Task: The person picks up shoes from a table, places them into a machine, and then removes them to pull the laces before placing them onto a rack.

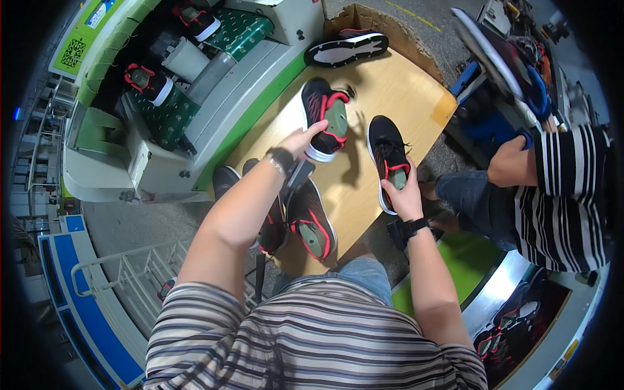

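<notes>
My left hand (303, 140) is closed on the heel end of a black sneaker (313, 101) with a red-edged collar, white sole and green insert inside. That sneaker is tilted above the wooden table (364, 94). A second black sneaker (387, 138) is gripped at its heel by my right hand (404, 197), toe pointing away from me, near the table's right edge. Whether its sole touches the tabletop I cannot tell. Below my left forearm, several more sneakers stand close together, among them a dark sneaker (311, 211) with a green insert.
At the table's far end a sneaker (348, 49) shows its black-and-white sole, beside a cardboard piece (370, 19). A white-and-green machine (260, 84) with sneakers on green perforated belts (244, 29) borders the left. A person in a striped shirt (562, 195) stands at right.
</notes>
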`<act>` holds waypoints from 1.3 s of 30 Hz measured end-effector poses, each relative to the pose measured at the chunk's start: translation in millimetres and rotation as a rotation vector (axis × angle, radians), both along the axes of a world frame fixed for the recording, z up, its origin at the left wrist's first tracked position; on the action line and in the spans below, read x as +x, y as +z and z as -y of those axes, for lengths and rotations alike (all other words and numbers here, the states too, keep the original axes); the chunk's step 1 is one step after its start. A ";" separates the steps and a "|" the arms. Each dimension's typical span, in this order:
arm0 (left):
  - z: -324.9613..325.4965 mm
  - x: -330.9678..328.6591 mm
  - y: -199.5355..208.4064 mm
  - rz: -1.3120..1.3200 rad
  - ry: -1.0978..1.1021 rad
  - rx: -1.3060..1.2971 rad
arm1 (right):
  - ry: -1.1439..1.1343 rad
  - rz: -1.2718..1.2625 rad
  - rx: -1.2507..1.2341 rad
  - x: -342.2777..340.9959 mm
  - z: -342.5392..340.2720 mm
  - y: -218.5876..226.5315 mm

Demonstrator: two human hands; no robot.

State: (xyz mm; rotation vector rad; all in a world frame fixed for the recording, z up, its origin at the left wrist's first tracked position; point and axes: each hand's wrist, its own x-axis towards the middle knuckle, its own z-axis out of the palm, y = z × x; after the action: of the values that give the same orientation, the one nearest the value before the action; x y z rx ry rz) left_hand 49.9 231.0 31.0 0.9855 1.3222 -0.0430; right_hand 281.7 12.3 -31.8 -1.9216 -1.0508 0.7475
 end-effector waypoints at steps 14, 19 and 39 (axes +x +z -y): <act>66.4 -7.3 -20.9 -0.153 -0.101 0.750 | 0.019 0.007 0.115 -1.6 -7.3 -6.5; 86.5 3.5 -33.9 -0.201 -0.193 0.973 | -0.052 0.147 0.146 -9.2 -3.5 -2.8; 99.1 39.8 4.5 -0.141 -0.292 1.295 | 0.288 0.079 0.196 40.7 -12.6 64.9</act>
State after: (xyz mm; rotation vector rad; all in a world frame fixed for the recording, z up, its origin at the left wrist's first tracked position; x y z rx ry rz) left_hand 89.7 131.8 35.6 2.2873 1.2629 0.5999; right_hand 322.4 24.9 33.1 -1.6642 -1.4163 0.6999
